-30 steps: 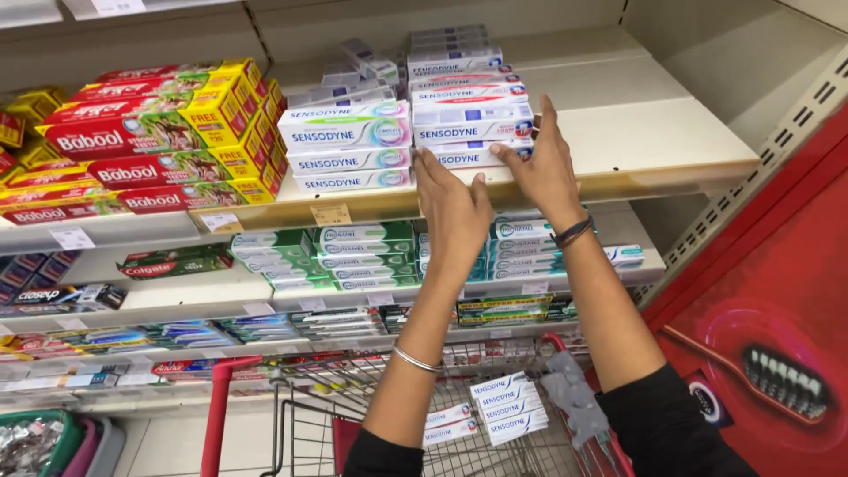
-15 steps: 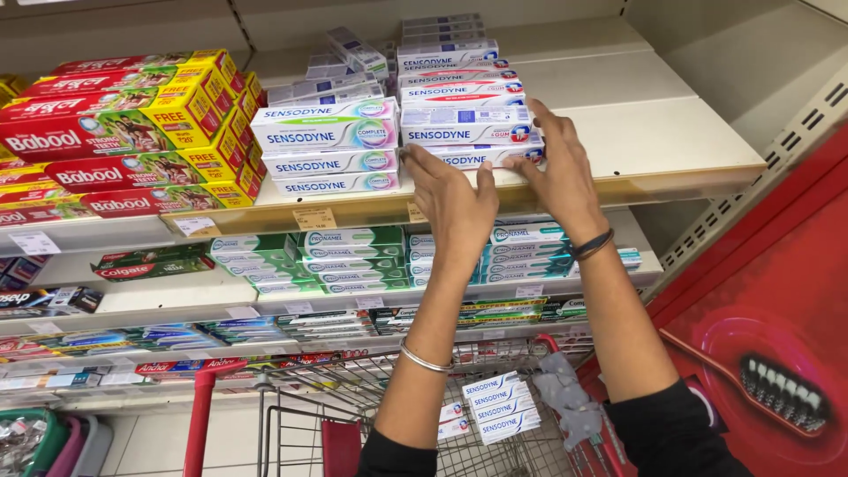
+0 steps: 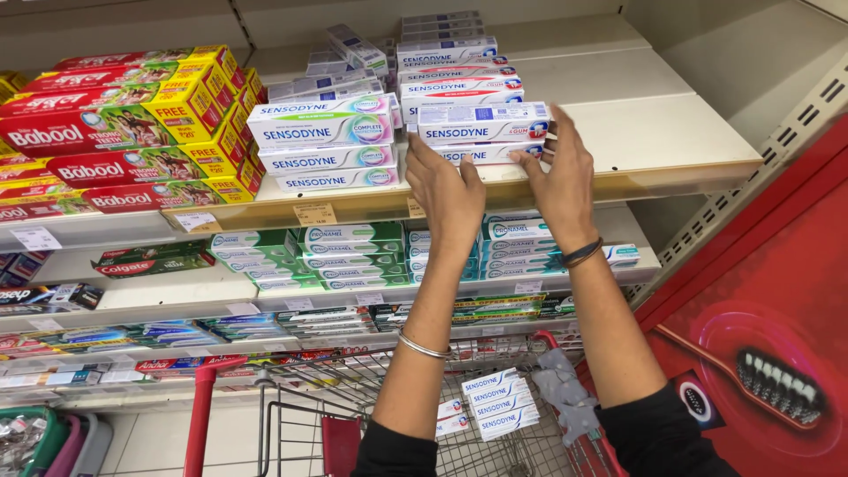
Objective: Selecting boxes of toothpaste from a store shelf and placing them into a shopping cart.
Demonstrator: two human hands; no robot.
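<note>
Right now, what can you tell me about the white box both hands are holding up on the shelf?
The box is a long, flat, white cardboard carton with blue bands. It lies level atop a short stack at the shelf front. The left hand touches its left end and the right hand its right end.

Boxes: long white toothpaste cartons (image 3: 481, 132) with blue lettering, a red-and-blue patch at the right end
Pose: lying flat, long face forward, stacked one on another
Place: front edge of the upper beige shelf (image 3: 671, 141), just right of a similar white stack with green-and-pink ends
Contact: left hand (image 3: 446, 190) touches the left end, right hand (image 3: 556, 177) the right end
</note>
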